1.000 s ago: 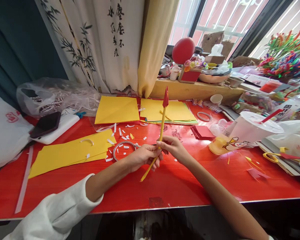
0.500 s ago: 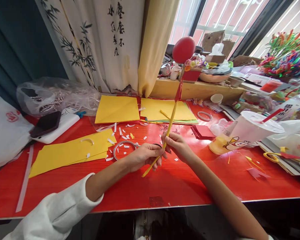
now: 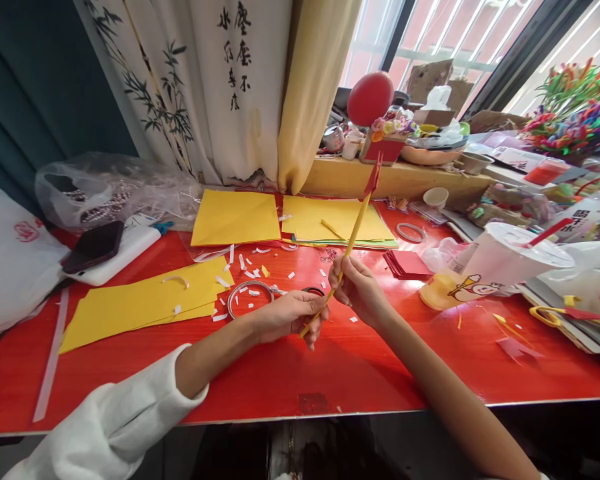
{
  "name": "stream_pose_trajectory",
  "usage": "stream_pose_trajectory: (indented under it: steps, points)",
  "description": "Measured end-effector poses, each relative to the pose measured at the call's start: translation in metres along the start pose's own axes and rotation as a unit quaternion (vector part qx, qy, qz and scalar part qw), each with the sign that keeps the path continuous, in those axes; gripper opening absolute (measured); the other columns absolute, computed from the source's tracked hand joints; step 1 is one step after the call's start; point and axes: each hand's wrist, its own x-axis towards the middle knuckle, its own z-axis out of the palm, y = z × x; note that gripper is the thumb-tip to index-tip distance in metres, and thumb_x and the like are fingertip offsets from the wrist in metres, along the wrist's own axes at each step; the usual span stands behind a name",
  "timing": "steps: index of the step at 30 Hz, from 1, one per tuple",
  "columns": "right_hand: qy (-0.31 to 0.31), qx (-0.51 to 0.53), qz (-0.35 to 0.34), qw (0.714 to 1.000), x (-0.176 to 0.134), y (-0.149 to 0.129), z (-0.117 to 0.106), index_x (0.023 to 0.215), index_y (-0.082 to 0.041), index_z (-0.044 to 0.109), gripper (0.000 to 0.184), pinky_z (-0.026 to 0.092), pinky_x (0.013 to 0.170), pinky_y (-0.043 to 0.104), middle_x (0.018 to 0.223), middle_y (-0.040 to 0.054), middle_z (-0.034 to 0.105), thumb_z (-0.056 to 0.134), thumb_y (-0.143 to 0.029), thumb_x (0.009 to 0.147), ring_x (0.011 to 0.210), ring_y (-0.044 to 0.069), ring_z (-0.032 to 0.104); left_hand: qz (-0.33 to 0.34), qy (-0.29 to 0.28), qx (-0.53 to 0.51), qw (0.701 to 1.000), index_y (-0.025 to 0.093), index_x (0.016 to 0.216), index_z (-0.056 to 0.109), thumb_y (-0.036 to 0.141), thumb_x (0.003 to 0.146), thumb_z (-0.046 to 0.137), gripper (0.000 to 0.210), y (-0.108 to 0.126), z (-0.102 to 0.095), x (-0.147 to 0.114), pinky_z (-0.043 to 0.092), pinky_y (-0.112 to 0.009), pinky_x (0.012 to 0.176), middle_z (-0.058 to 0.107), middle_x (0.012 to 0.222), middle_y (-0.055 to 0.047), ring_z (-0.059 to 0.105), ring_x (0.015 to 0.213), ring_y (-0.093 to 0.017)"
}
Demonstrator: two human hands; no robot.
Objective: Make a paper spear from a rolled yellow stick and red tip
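Note:
A thin yellow paper stick (image 3: 359, 223) with a red pointed piece (image 3: 373, 177) at its upper end slants over the table. My left hand (image 3: 293, 317) pinches it near the lower tip, thumb on top. Farther up, my right hand (image 3: 355, 283) closes its fingers round the stick. Just behind my left hand lies a pair of scissors (image 3: 314, 291), mostly hidden. A roll of tape (image 3: 230, 303) lies beside it, among white paper scraps (image 3: 251, 274).
Yellow strips of paper (image 3: 135, 303) lie at left, yellow sheets (image 3: 235, 219) behind. Folded red paper (image 3: 405, 265) and a drink cup (image 3: 485, 260) with a straw stand right. A phone (image 3: 94, 247) rests on a white box. The red table (image 3: 380, 373) has its front edge near me.
The stick's upper end has tipped a little to the right and down, and its lower tip has drawn up closer to my left hand. Both hands keep hold of it.

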Motion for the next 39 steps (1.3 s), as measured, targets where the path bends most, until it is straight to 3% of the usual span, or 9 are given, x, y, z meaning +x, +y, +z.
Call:
stream_pose_trajectory:
  steps: [6, 12, 17, 21, 26, 28, 31, 36, 39]
  points:
    - [0.006, 0.02, 0.011, 1.0, 0.003, 0.001, -0.002, 0.082, -0.018, 0.053, 0.016, 0.032, 0.038, 0.016, 0.069, -0.0024, 0.054, 0.058, -0.032, 0.079, 0.044, 0.003, 0.044, 0.023, 0.04, 0.005, 0.999, 0.016, 0.064, 0.044, 0.042, 0.08, 0.051, 0.031, 0.002, -0.002, 0.001, 0.036, -0.016, 0.036, 0.025, 0.037, 0.01, 0.035, 0.034, -0.005]
    - [0.048, 0.015, -0.019, 0.999, 0.003, 0.0, -0.003, 0.077, -0.018, 0.054, 0.013, 0.026, 0.032, 0.014, 0.067, -0.0027, 0.056, 0.06, -0.03, 0.077, 0.039, 0.001, 0.038, 0.07, 0.076, 0.084, 0.991, 0.015, 0.096, 0.051, 0.042, 0.076, 0.057, 0.034, 0.009, -0.001, 0.001, 0.041, -0.018, 0.043, 0.055, 0.059, 0.002, 0.049, 0.044, -0.006]
    - [0.059, 0.013, -0.034, 0.998, 0.002, -0.002, -0.002, 0.074, -0.018, 0.054, 0.014, 0.022, 0.03, 0.015, 0.062, -0.0041, 0.055, 0.06, -0.03, 0.078, 0.036, 0.001, 0.035, 0.157, 0.14, 0.331, 0.92, 0.018, 0.092, 0.054, 0.032, 0.081, 0.051, 0.018, 0.011, 0.006, -0.004, 0.04, -0.017, 0.05, 0.056, 0.064, 0.004, 0.048, 0.049, -0.005]
    - [0.038, 0.014, -0.001, 0.999, 0.002, -0.002, -0.003, 0.075, -0.017, 0.055, 0.017, 0.023, 0.031, 0.016, 0.064, -0.0029, 0.054, 0.058, -0.033, 0.079, 0.037, 0.002, 0.039, 0.262, 0.185, 0.57, 0.757, 0.019, 0.094, 0.057, 0.021, 0.087, 0.04, 0.019, 0.01, -0.003, -0.006, 0.042, -0.019, 0.062, 0.063, 0.079, 0.001, 0.056, 0.068, -0.008]
    - [0.015, 0.015, 0.041, 0.999, 0.002, -0.004, -0.003, 0.076, -0.015, 0.056, 0.024, 0.019, 0.033, 0.016, 0.057, -0.0035, 0.046, 0.05, -0.037, 0.084, 0.037, 0.002, 0.035, 0.381, 0.191, 0.808, 0.406, 0.02, 0.089, 0.06, 0.017, 0.086, 0.041, 0.019, 0.016, -0.015, -0.011, 0.038, -0.03, 0.08, 0.061, 0.093, -0.003, 0.053, 0.089, -0.016]
    - [0.021, 0.021, 0.032, 0.999, 0.002, -0.005, -0.002, 0.076, -0.016, 0.055, 0.023, 0.018, 0.034, 0.016, 0.058, -0.0038, 0.046, 0.05, -0.037, 0.084, 0.038, 0.002, 0.036, 0.385, 0.258, 0.819, 0.339, 0.021, 0.084, 0.061, 0.022, 0.084, 0.046, 0.015, 0.02, -0.016, -0.013, 0.037, -0.033, 0.078, 0.059, 0.094, -0.005, 0.051, 0.09, -0.018]
    - [0.04, 0.035, -0.008, 0.999, 0.002, -0.005, 0.0, 0.074, -0.018, 0.052, 0.021, 0.027, 0.038, 0.016, 0.065, -0.0031, 0.05, 0.051, -0.036, 0.084, 0.044, 0.003, 0.042, 0.312, 0.369, 0.789, 0.379, 0.022, 0.083, 0.063, 0.033, 0.083, 0.048, 0.018, 0.026, -0.015, -0.015, 0.037, -0.032, 0.069, 0.056, 0.076, -0.005, 0.05, 0.075, -0.018]
    - [0.042, 0.04, -0.058, 0.997, 0.002, 0.005, 0.006, 0.076, -0.018, 0.055, 0.017, 0.042, 0.058, 0.02, 0.078, 0.0009, 0.056, 0.051, -0.033, 0.084, 0.063, 0.008, 0.054, 0.243, 0.36, 0.577, 0.692, 0.021, 0.106, 0.057, 0.022, 0.085, 0.044, 0.025, 0.032, -0.013, -0.011, 0.044, -0.026, 0.078, 0.063, 0.092, -0.002, 0.058, 0.084, -0.013]
    - [0.042, 0.017, -0.045, 0.998, 0.002, 0.013, 0.008, 0.077, -0.019, 0.056, 0.018, 0.044, 0.061, 0.022, 0.082, 0.0022, 0.058, 0.052, -0.035, 0.083, 0.066, 0.01, 0.056, 0.236, 0.353, 0.44, 0.791, 0.02, 0.111, 0.055, 0.03, 0.083, 0.047, 0.031, 0.032, -0.014, -0.009, 0.044, -0.025, 0.083, 0.063, 0.101, -0.003, 0.058, 0.093, -0.014]
